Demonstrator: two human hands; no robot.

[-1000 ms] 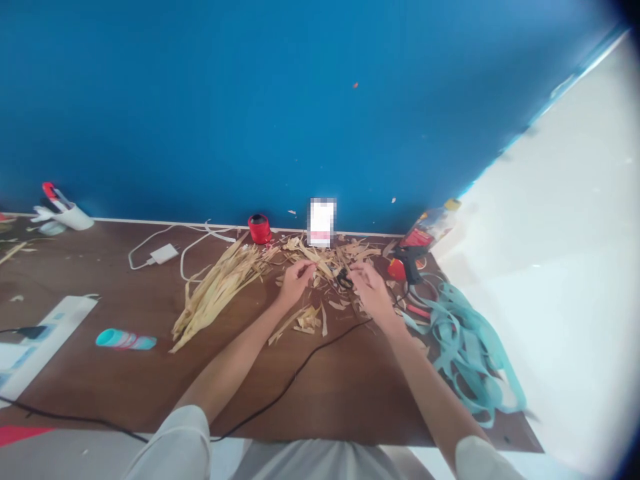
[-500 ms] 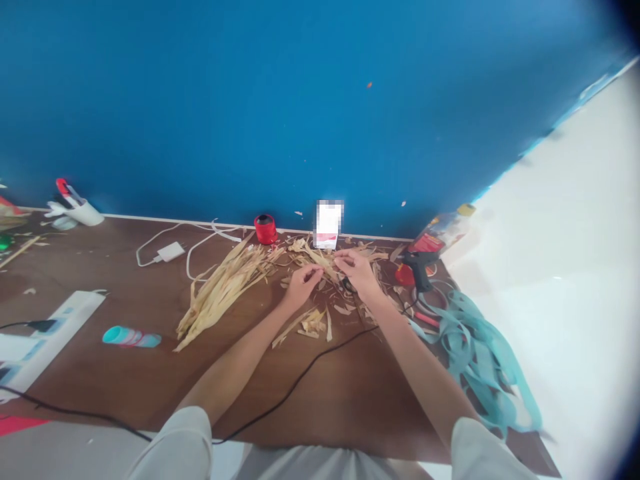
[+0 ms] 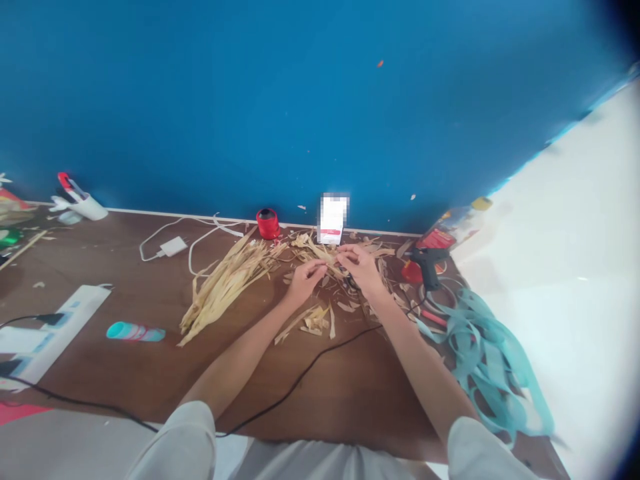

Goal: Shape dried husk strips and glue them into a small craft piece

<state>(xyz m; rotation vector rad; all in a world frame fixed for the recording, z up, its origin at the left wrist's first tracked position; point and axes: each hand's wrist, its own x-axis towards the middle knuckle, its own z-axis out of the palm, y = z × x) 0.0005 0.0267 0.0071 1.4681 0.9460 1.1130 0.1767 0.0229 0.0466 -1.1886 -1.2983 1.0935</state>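
My left hand (image 3: 306, 280) has its fingers pinched together over the brown table (image 3: 240, 380); whatever they hold is too small to make out. Close by on the right, my right hand (image 3: 359, 267) is also pinched, at the edge of a heap of dry husk scraps (image 3: 313, 248). Both hands are a little apart. A bundle of long dry husk strips (image 3: 225, 283) lies left of my left hand. Nearer to me is a small pile of husk pieces (image 3: 316, 320). A lit phone (image 3: 332, 219) leans on the blue wall behind the scraps.
A red roll (image 3: 268, 225), white charger (image 3: 173, 247), teal tube (image 3: 136, 332) and power strip (image 3: 65, 327) are on the left. Right are a black glue gun (image 3: 429, 265) and tangled teal ribbon (image 3: 493, 360). A black cable (image 3: 300, 379) crosses the table before me.
The view has shifted slightly, so the table's things appear a little higher and further right. Both hands stay pinched in nearly the same place above the table.
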